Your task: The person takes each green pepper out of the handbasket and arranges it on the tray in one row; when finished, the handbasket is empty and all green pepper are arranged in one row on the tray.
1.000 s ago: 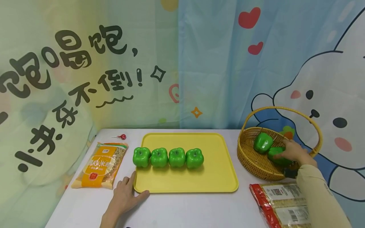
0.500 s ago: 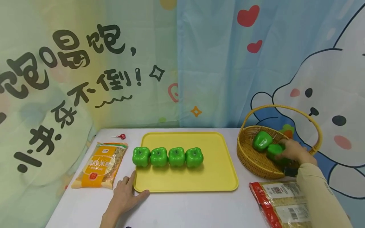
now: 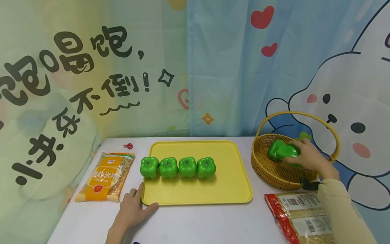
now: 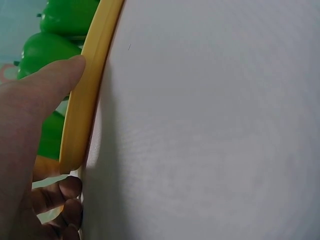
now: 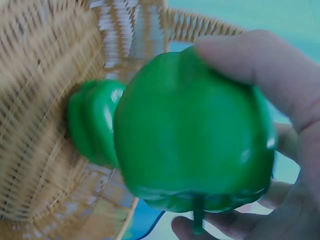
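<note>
My right hand [image 3: 311, 158] grips a green bell pepper [image 5: 195, 130] between thumb and fingers, stem pointing down in the right wrist view. It is over the wicker basket [image 3: 269, 178], where a second green bell pepper [image 5: 92, 122] lies behind it. My left hand [image 3: 132, 207] rests at the near left corner of a yellow tray [image 3: 198, 193]. Its thumb lies along the rim in the left wrist view, and its index finger reaches up the tray's left side. A row of several green bell peppers [image 3: 187, 167] stands on the tray.
An orange bag of grain [image 3: 105, 178] lies left of the tray, below a small red item [image 3: 129, 146]. A red-edged clear packet [image 3: 300, 215] lies in front of the basket, partly under the right sleeve. The basket's tall handle [image 3: 300, 113] arches over it. A printed curtain hangs behind.
My right hand has lifted the bell pepper from the basket's right side and moved it slightly up and left, so it overlaps the other one. The left hand stays at the tray corner.
</note>
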A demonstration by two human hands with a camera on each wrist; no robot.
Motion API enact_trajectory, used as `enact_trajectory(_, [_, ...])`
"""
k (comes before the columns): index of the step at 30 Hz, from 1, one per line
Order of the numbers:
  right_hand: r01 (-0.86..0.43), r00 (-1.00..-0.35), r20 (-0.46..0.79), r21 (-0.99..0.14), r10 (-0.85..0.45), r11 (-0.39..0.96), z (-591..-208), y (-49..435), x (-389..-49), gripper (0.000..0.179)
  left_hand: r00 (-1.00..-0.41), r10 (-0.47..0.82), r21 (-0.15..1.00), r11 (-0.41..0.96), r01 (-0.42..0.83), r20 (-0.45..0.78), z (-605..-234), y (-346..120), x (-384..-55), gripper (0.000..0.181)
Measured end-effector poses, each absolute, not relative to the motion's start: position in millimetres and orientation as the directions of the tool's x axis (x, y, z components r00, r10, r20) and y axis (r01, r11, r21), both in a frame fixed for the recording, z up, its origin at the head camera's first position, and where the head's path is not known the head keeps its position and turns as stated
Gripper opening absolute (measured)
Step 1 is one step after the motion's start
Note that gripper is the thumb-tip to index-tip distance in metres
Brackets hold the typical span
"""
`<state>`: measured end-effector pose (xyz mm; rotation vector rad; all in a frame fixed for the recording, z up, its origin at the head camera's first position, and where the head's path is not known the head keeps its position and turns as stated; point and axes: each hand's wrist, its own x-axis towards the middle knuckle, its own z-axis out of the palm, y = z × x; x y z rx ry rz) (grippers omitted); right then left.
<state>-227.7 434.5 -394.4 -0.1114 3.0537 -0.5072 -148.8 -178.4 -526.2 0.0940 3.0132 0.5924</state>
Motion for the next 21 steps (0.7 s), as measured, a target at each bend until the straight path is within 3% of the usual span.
enact_trajectory(21, [-0.292, -0.954, 0.191, -0.418, -0.231, 0.860, -396, 334, -218, 0.069, -0.996, 0.076, 0.372, 0.927, 0.051, -0.053, -526, -179, -149, 0.108])
